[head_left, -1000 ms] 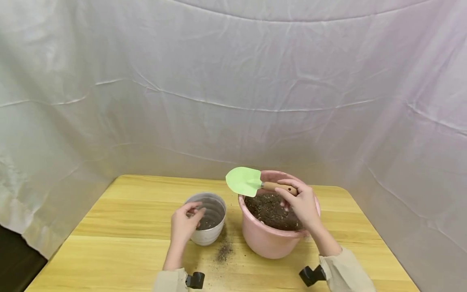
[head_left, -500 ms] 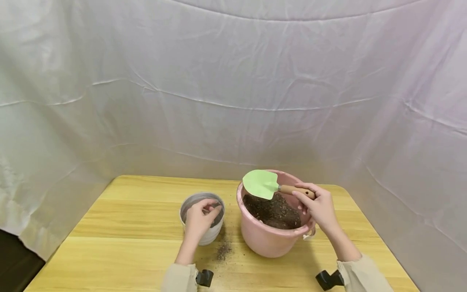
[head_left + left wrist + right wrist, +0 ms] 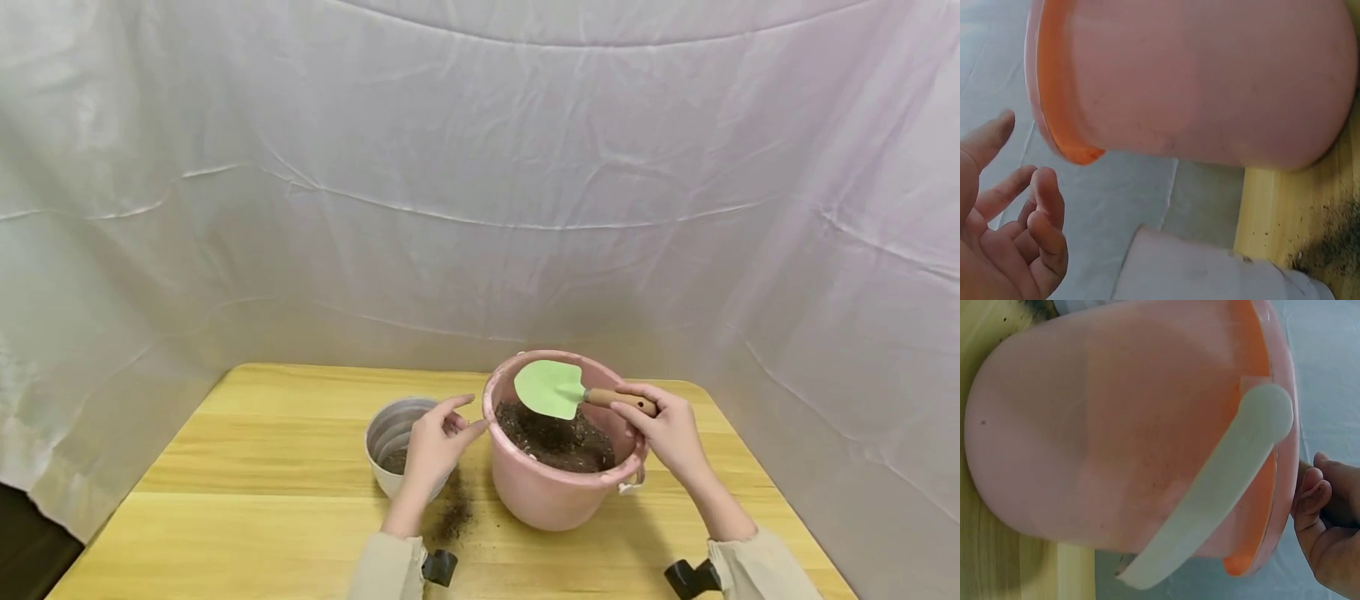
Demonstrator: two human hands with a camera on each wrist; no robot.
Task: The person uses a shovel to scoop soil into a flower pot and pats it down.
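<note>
Holding 1 green trowel (image 3: 551, 389) over the soil-filled pink bucket (image 3: 555, 500), the right hand (image 3: 667, 433) has its grip around the handle; left of the bucket, the left hand (image 3: 435, 446), grip loose, hovers above a grey pot (image 3: 386, 433) with little soil.

Nothing readable here tbh, no labels, brands, numbers or signs on the pink bucket (image 3: 558, 500), the little trowel (image 3: 555, 389) or the grey pot (image 3: 390, 433).

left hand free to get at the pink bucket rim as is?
Probably yes. The left hand hangs open above the small grey pot, empty, its fingertips near the pink bucket rim with nothing between. The trowel in the right hand sits over the far side.
</note>
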